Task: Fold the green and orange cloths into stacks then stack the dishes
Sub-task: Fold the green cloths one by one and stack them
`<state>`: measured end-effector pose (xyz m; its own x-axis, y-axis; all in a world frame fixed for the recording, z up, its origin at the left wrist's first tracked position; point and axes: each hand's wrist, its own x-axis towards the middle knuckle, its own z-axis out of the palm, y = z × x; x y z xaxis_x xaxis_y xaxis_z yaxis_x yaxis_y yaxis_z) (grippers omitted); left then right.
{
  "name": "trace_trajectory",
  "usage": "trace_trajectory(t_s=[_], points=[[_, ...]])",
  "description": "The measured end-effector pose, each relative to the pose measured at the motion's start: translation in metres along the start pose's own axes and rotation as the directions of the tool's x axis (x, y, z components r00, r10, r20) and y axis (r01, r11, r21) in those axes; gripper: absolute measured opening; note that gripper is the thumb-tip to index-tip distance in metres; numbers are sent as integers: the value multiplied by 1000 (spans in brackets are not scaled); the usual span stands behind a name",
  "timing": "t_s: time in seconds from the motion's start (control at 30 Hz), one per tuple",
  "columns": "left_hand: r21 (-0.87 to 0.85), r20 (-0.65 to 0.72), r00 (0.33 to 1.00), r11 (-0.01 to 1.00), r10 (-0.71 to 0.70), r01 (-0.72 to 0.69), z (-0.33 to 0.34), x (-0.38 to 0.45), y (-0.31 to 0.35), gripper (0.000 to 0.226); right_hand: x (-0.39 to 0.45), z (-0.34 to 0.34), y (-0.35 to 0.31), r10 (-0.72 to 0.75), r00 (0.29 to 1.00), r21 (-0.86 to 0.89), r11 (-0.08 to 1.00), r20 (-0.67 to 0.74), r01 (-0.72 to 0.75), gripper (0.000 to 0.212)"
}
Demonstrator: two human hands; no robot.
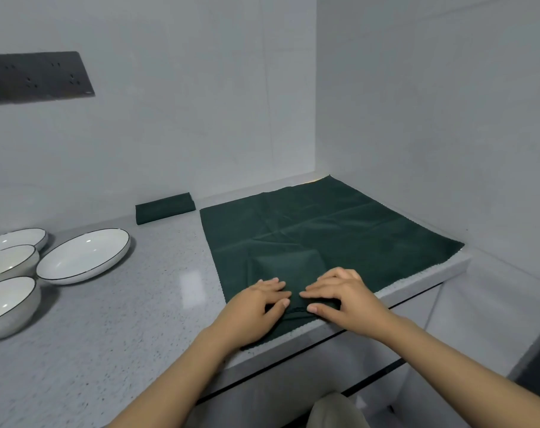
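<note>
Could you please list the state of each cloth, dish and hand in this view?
Spread green cloth: lying open and flat on the counter, near edge gathered under both hands.
Folded green cloth: folded, by the back wall.
Plates and bowls: unstacked, side by side, empty.
Left hand: on the near edge, thumb and fingers pinching the cloth.
Right hand: on the near edge, pinching the cloth likewise.

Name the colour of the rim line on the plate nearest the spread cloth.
Black, a thin line round the white plate; head view.
</note>
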<state>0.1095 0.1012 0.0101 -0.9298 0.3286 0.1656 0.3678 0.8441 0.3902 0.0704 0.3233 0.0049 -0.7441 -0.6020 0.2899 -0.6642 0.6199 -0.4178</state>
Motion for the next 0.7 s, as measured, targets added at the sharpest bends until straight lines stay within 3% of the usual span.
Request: trace_trajectory(t_s=[0.23, 0.43, 0.57, 0.7], points=[[-53, 55, 998, 998, 31, -28, -1, -7, -2, 35, -2, 0, 0, -16, 1000, -20, 1000, 3, 16, 42], [-66, 74, 997, 998, 23, -18, 1, -8, 0, 40, -2, 9, 0, -27, 991, -45, 999, -131, 21, 37], [-30, 62, 998, 999, 22, -20, -1, -6, 0, 39, 1, 6, 0, -4, 997, -56, 998, -80, 0, 40], [-14, 53, 998, 1000, 26, -26, -1, -5, 0, 37, 0, 2, -2, -28, 999, -74, 997, -24, 26, 28]])
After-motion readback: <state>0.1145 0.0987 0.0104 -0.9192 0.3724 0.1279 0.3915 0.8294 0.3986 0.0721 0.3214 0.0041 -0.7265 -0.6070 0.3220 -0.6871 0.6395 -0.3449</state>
